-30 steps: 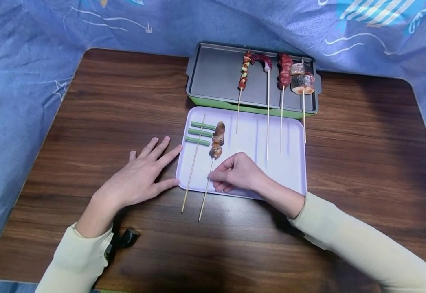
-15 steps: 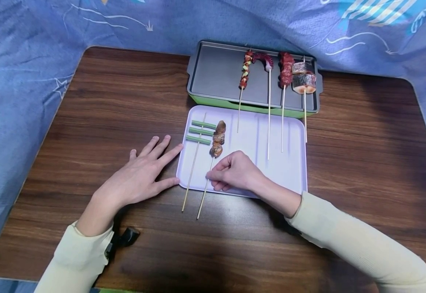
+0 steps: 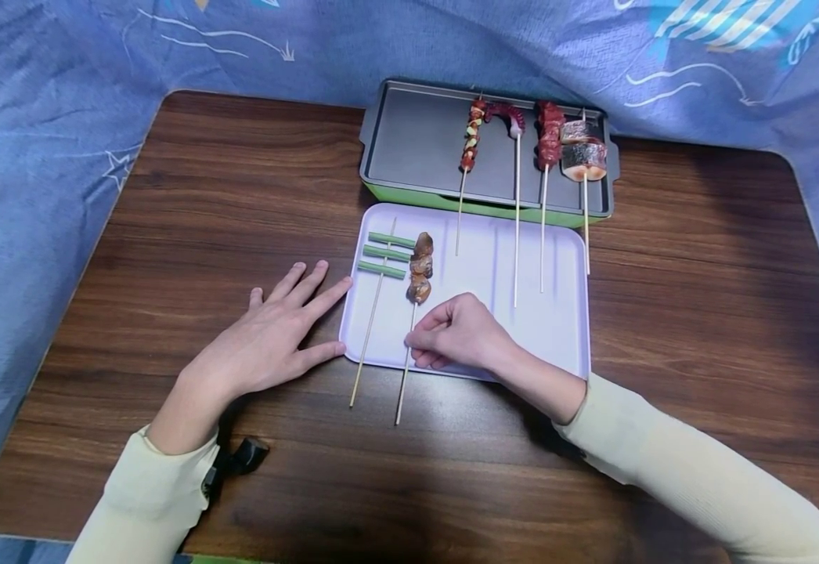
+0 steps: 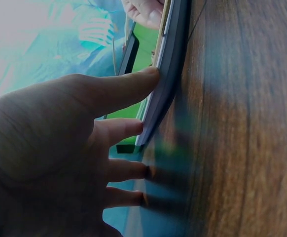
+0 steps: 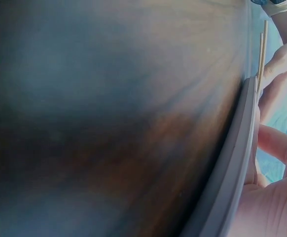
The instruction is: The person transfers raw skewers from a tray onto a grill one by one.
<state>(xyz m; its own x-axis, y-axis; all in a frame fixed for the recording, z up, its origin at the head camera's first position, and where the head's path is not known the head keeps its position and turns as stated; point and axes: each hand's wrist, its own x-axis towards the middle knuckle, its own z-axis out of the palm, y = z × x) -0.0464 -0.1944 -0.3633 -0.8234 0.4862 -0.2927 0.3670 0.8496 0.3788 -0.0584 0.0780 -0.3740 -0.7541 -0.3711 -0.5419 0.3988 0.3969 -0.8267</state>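
My right hand [image 3: 462, 335] pinches the stick of a brown meat skewer [image 3: 420, 268] between thumb and fingers, over the front part of a pale lilac tray [image 3: 480, 313]. The meat lies on the tray, and the stick's lower end sticks out past the front rim. Left of it on the same tray lies a skewer with green stalks [image 3: 384, 254] set crosswise. Fingers spread, my left hand [image 3: 261, 345] rests beside the tray; its thumb and index fingertips touch the tray's left edge. The left wrist view shows the thumb [image 4: 128, 89] against the rim.
Behind the tray stands a grey grill plate [image 3: 416, 141] on a green base. It bears a mixed skewer [image 3: 471, 141], a tentacle skewer [image 3: 511, 117], a red meat skewer [image 3: 549, 137] and a fish skewer [image 3: 582, 160], their sticks reaching forward. Blue cloth [image 3: 311, 47] hangs behind the wooden table [image 3: 240, 172].
In the last half second my right hand has shifted slightly right, swinging the brown meat skewer's lower end rightward so it stands more upright in the head view. The left hand stays put.
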